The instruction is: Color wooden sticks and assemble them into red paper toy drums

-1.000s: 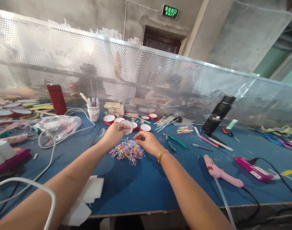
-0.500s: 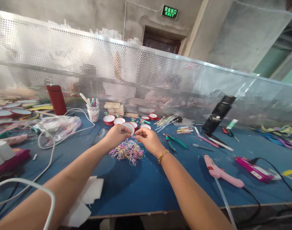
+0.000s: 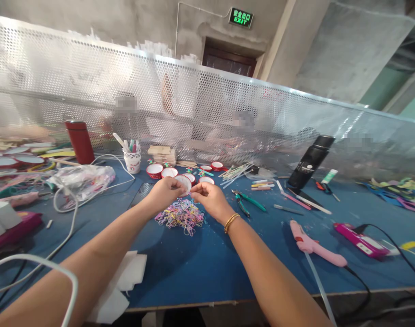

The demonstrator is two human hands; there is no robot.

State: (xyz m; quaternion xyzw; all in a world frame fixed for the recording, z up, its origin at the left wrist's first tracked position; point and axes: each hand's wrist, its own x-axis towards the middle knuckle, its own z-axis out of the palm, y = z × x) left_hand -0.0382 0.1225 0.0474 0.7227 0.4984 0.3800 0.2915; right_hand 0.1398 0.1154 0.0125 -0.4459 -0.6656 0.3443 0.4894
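Our left hand (image 3: 164,193) holds a small, round, white-faced piece (image 3: 184,181) by its near-left edge, thumb and fingers pinched on it. The piece is raised above the blue tabletop (image 3: 193,268), just beyond a loose heap of thin, pastel-coloured elastic loops (image 3: 182,217). Our right hand (image 3: 210,200), with a gold chain bracelet (image 3: 231,222) at the wrist, has its thumb and fingertips drawn narrowly together just beside the piece's right side; we cannot tell whether they pinch a loop or touch the edge.

Behind our hands stand small red bowls with white insides, among them one at the left end (image 3: 154,170) and one farther back (image 3: 217,165). Past them is a stack of pale wooden pieces (image 3: 162,153), with a patterned white paper cup of pens (image 3: 132,162) to its left. Right of our right hand lie green-handled pliers (image 3: 248,201), and farther right a pink glue gun (image 3: 312,245). A tall black bottle (image 3: 309,164) leans to the right in our view, near the perforated metal screen (image 3: 207,104).
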